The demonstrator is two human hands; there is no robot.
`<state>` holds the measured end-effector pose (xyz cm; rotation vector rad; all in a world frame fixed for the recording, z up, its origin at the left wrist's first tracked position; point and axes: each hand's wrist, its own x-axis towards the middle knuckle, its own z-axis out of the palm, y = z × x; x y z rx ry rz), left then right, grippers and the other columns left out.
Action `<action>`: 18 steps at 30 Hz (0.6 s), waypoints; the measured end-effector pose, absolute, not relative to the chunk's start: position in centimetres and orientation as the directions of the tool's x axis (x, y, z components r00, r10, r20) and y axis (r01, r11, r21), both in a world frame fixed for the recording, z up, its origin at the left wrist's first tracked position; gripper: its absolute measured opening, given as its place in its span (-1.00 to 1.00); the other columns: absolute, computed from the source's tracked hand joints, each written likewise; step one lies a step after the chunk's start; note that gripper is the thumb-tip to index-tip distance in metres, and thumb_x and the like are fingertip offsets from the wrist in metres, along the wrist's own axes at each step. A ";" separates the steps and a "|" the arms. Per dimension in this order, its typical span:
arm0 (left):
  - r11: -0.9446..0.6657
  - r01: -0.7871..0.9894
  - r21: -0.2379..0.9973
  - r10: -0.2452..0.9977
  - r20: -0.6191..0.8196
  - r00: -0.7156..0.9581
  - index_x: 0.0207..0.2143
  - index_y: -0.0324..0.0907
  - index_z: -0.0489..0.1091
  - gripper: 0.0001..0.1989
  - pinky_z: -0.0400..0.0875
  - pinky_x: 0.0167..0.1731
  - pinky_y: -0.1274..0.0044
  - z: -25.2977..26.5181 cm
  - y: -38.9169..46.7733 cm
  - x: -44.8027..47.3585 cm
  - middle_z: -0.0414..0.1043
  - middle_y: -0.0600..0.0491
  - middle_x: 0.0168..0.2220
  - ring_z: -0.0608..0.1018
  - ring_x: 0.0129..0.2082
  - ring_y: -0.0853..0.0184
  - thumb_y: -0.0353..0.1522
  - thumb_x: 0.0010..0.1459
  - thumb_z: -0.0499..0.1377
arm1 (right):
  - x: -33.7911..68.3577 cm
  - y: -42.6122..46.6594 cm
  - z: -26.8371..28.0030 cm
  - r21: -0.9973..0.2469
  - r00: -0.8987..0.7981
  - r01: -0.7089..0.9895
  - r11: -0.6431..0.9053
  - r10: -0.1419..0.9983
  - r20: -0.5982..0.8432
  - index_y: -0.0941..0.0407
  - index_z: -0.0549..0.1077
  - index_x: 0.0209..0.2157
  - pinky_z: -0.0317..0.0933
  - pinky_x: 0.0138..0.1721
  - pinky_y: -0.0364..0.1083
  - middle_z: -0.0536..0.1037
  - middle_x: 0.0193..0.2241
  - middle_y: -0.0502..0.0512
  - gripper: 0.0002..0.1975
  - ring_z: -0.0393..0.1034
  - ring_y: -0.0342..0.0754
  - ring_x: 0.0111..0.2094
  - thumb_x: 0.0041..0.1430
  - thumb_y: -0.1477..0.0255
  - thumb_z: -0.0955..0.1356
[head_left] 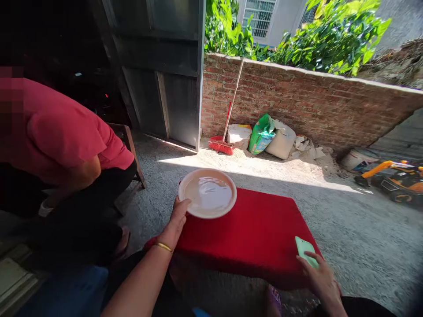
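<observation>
A wide, shallow basin (214, 215) with a pale rim stands at the left end of a table covered with a red cloth (257, 224). Water (208, 193) in it reflects bright light. My left hand (178, 215), with a gold bangle on the wrist, is closed on the basin's near left rim, thumb on top and fingers hidden below. At the table's right end, my right hand (320, 275) has its thumb and fingers around the lower part of a mint-green phone (302, 246). Whether the phone touches the cloth I cannot tell.
On the left a person in a red shirt (72, 123) bends forward beside a wooden chair (127, 136). Behind are a dark metal door (165, 79), a red broom (223, 147), a green sack (261, 136) and a brick wall (297, 101). An orange-black toy vehicle (403, 180) stands right.
</observation>
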<state>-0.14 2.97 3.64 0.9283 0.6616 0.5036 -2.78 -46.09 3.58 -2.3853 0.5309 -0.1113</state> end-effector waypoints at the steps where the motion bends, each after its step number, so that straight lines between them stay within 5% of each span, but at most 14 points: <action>1: 0.504 -0.111 0.857 0.656 -0.296 0.695 0.03 -0.23 0.47 -0.40 0.55 -0.06 0.39 3.7 2.9 -0.1 0.59 0.03 -0.33 0.64 -0.16 0.20 -0.65 -0.15 0.21 | -2.2 -48.5 3.2 -0.608 0.853 -0.454 -0.651 -0.516 -0.084 0.01 0.47 -0.33 0.31 -0.23 0.15 0.48 -0.43 0.19 -0.42 0.44 0.32 -0.24 -0.33 -0.11 0.34; 3: 0.491 -0.100 0.865 0.661 -0.295 0.690 0.02 -0.23 0.47 -0.41 0.55 -0.06 0.41 3.8 2.8 0.0 0.59 0.04 -0.34 0.64 -0.15 0.20 -0.65 -0.14 0.19 | -2.0 -50.5 2.2 -0.560 0.777 -0.564 -0.607 -0.619 -0.112 -0.03 0.42 -0.36 0.30 -0.31 0.16 0.39 -0.56 0.12 -0.46 0.42 0.31 -0.36 -0.31 -0.13 0.32; 5: 0.487 -0.084 0.869 0.674 -0.313 0.669 0.00 -0.23 0.47 -0.42 0.55 -0.06 0.41 4.0 2.7 0.2 0.59 0.04 -0.35 0.64 -0.15 0.20 -0.67 -0.14 0.19 | -3.2 -48.2 1.1 -0.578 0.824 -0.499 -0.645 -0.560 -0.087 -0.03 0.41 -0.35 0.30 -0.32 0.15 0.38 -0.56 0.10 -0.48 0.43 0.29 -0.38 -0.27 -0.11 0.32; 8: 0.475 -0.048 0.878 0.693 -0.340 0.635 -0.03 -0.22 0.47 -0.44 0.55 -0.06 0.40 4.2 2.8 0.3 0.59 0.03 -0.34 0.64 -0.15 0.20 -0.69 -0.13 0.18 | -6.6 -39.7 0.3 -0.679 0.977 -0.173 -0.714 -0.209 -0.030 -0.02 0.48 -0.27 0.32 -0.23 0.06 0.47 -0.30 0.14 -0.54 0.47 0.19 -0.24 -0.17 -0.01 0.32; 11: 0.470 -0.035 0.882 0.682 -0.338 0.648 -0.04 -0.21 0.47 -0.47 0.54 -0.06 0.40 4.2 2.9 0.2 0.59 0.04 -0.35 0.64 -0.15 0.21 -0.67 -0.10 0.19 | -9.2 -32.5 0.6 -0.759 0.933 0.086 -0.645 0.320 -0.166 -0.02 0.52 -0.35 0.29 -0.17 -0.08 0.49 -0.26 0.03 -0.72 0.46 0.03 -0.21 -0.22 0.29 0.37; 13: 0.471 -0.025 0.882 0.671 -0.340 0.660 -0.04 -0.22 0.47 -0.49 0.55 -0.08 0.41 4.0 2.9 0.1 0.57 0.05 -0.37 0.64 -0.16 0.22 -0.66 -0.08 0.19 | -8.8 -31.6 1.2 -0.792 0.866 0.131 -0.596 0.457 -0.201 0.00 0.54 -0.39 0.28 -0.17 -0.10 0.50 -0.29 0.00 -0.72 0.45 0.01 -0.22 -0.29 0.36 0.37; 15: 0.468 -0.021 0.883 0.673 -0.341 0.657 -0.04 -0.22 0.47 -0.49 0.55 -0.10 0.41 3.8 2.9 0.2 0.56 0.06 -0.39 0.64 -0.19 0.23 -0.66 -0.09 0.17 | -6.2 -33.8 2.0 -0.807 0.928 0.061 -0.588 0.331 -0.171 0.02 0.55 -0.36 0.28 -0.19 -0.06 0.52 -0.29 0.03 -0.68 0.44 0.07 -0.23 -0.26 0.24 0.39; 18: 0.455 -0.039 0.890 0.694 -0.327 0.641 -0.05 -0.23 0.48 -0.47 0.55 -0.12 0.44 3.5 3.0 0.6 0.53 0.08 -0.42 0.64 -0.21 0.24 -0.68 -0.12 0.15 | -0.1 -39.9 3.1 -0.756 0.980 -0.199 -0.623 -0.149 -0.135 0.04 0.53 -0.28 0.30 -0.18 0.07 0.54 -0.33 0.14 -0.46 0.45 0.23 -0.21 -0.26 -0.02 0.36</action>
